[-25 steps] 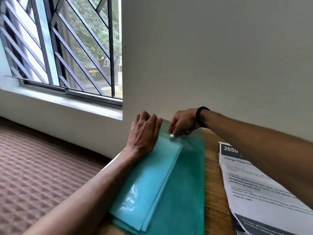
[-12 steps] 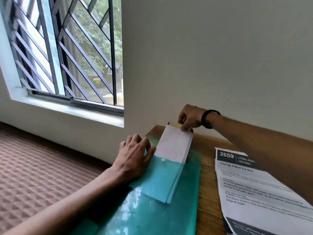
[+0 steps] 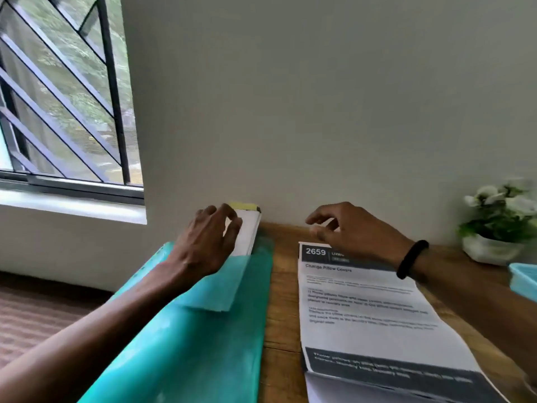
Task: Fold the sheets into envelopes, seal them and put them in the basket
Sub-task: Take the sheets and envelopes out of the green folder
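At centre frame, a wooden desk (image 3: 283,286) stood against a pale wall. Item: teal plastic folder (image 3: 203,344), lying lengthwise at lower centre-left, overhanging the desk's left edge. Item: stack of white sheets (image 3: 248,231), half drawn out of the folder's far end, the lower part seen through the teal plastic; a yellow strip (image 3: 242,205) showed at its top edge by the wall. Item: left hand (image 3: 207,242), resting on the stack, fingers curved over the sheets' upper left; whether it gripped them could not be told. Item: right hand (image 3: 353,228), a black band (image 3: 411,258) at the wrist, hovering released, fingers loosely spread, above the top of a printed instruction page (image 3: 369,315) at right of centre. Item: potted white-flowered plant (image 3: 499,222), far right. Item: light blue container (image 3: 524,280), right edge, only partly visible. Item: barred window (image 3: 58,91), upper left.
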